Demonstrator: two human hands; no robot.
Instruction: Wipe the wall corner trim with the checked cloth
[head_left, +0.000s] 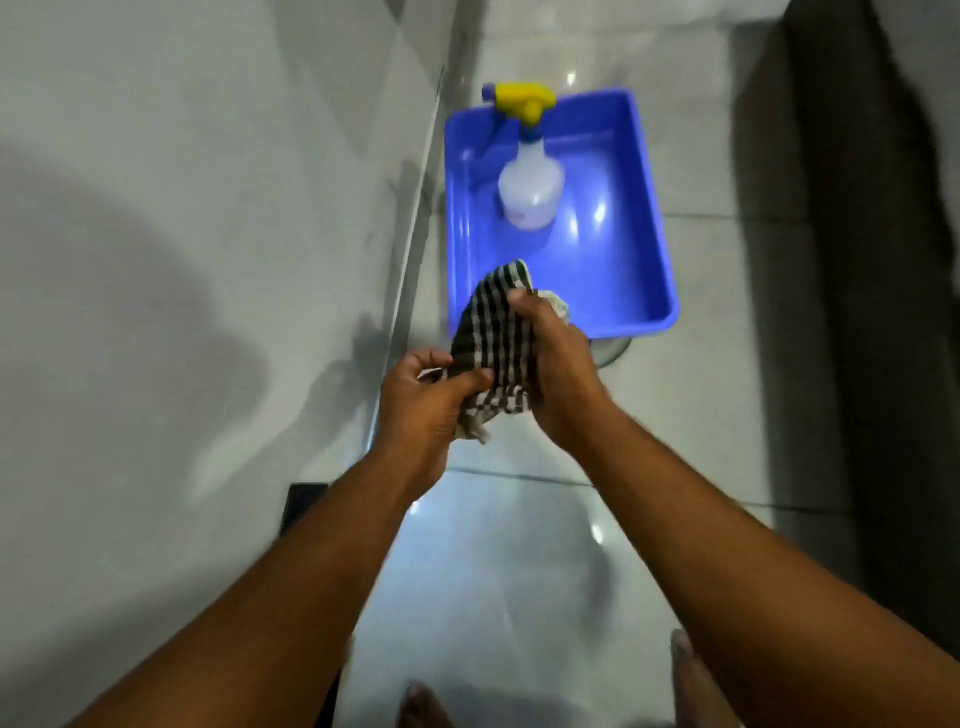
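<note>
The black-and-white checked cloth (493, 343) hangs bunched between both my hands, in the air above the floor. My left hand (423, 405) pinches its lower left edge. Over its right side, my right hand (553, 364) is closed, fingers on top. The wall corner trim (410, 244) is a thin metal strip running down the edge of the grey tiled wall, just left of the cloth and apart from it.
A blue plastic tray (644, 218) sits on the glossy tiled floor beyond my hands, holding an upright white spray bottle (530, 192) with a yellow trigger. A dark door or panel (883, 260) stands at right. My bare feet (421, 704) show at the bottom.
</note>
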